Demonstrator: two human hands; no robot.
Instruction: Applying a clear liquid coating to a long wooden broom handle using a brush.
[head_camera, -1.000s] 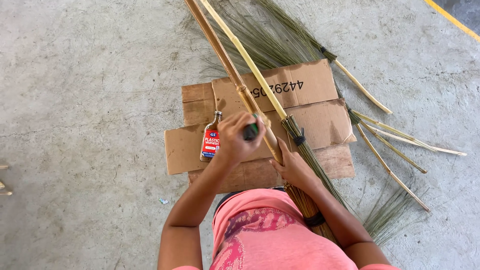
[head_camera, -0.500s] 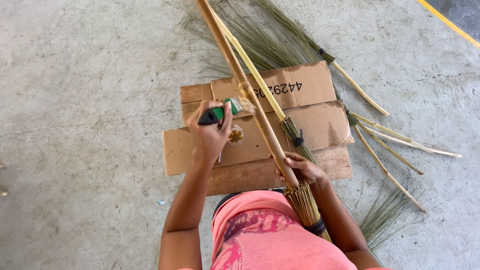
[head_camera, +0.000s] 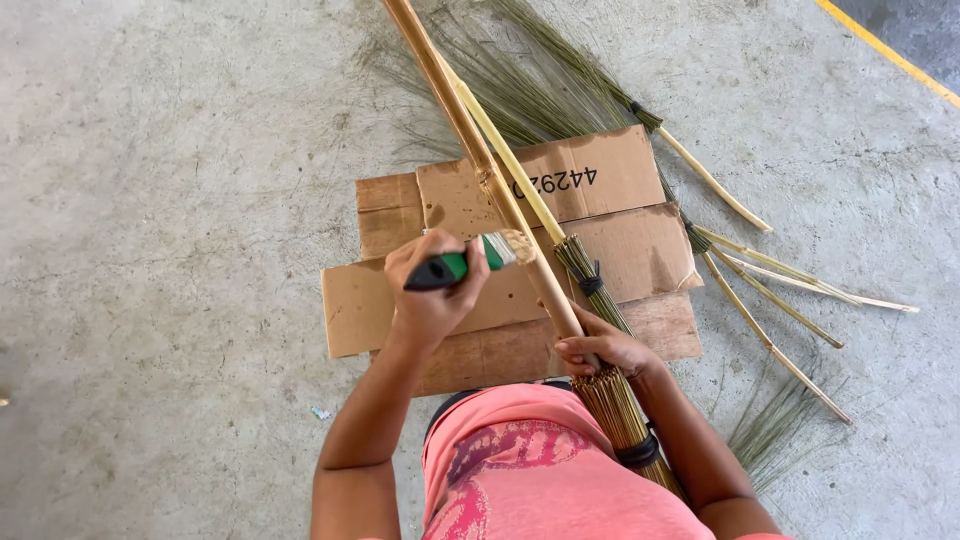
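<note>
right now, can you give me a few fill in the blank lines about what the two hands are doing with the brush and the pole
1. The left hand holds a brush with a black and ____ handle.
2. The brush's bristles touch the long bamboo ____.
3. The right hand grips the pole just above a bundle of thin ____.
4. Flattened ____ lies on the concrete floor under the work.

Missing words: green; pole; sticks; cardboard

Smooth bamboo pole (head_camera: 470, 135), matt cardboard (head_camera: 640, 250), rough concrete floor (head_camera: 170, 180)
</note>
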